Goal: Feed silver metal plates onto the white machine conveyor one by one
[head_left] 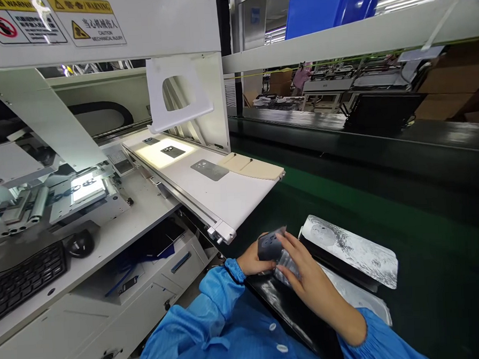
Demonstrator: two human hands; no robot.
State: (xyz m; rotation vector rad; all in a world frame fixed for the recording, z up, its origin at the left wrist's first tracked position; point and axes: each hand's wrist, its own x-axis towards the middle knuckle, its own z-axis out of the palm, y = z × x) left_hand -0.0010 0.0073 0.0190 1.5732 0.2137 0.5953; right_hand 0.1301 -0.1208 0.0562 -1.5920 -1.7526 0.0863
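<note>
Both hands are low in the near centre, over the dark edge of the bench. The left hand (pixel 249 262) is curled around the left side of a dark grey plate (pixel 270 246), clamped on it and tilting it up. The right hand (pixel 309 283) lies across the plate's right side, fingers (pixel 290 252) stretched out and close together over a clear wrapper (pixel 283 267). Its thumb is hidden, so I cannot tell whether it grips. Just right of the hands sits a crinkled silver tray (pixel 353 248) on the green belt (pixel 405 203). Far left, the white conveyor (pixel 228 199) carries a similar grey plate (pixel 209 170) (another one sits further back under the light). A keyboard (pixel 23 279) and a mouse (pixel 80 244) rest at near left.
</note>
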